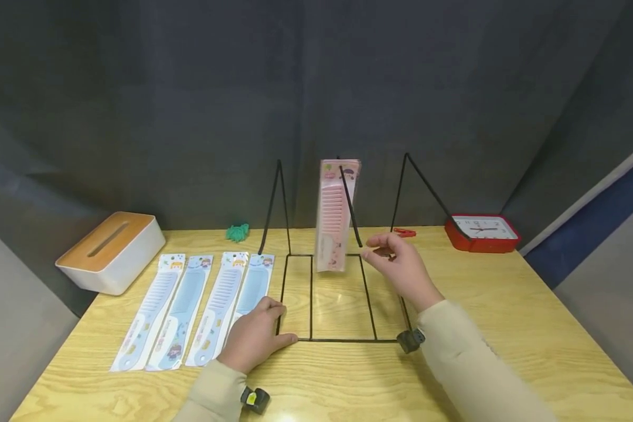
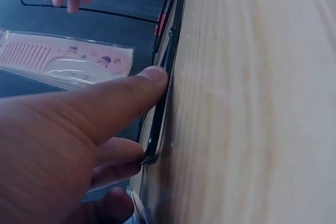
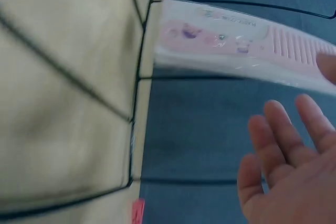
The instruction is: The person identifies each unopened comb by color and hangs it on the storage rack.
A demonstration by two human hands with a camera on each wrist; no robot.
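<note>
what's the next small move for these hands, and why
Probably the left hand should let go of the wire rack and pick up the nearest blue comb packet: pink comb packets hang from the middle hook, the right hand near its tip is empty, both side hooks are bare, and that blue packet lies right beside the left hand.

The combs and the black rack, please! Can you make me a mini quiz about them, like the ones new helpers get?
1. How many packaged combs lie flat on the table?
2. True or false: the pink comb hangs on the black rack.
3. Which hand touches the bottom of the rack?

Key:
1. Four, side by side, left of the rack in the head view.
2. True.
3. The left hand.
</note>
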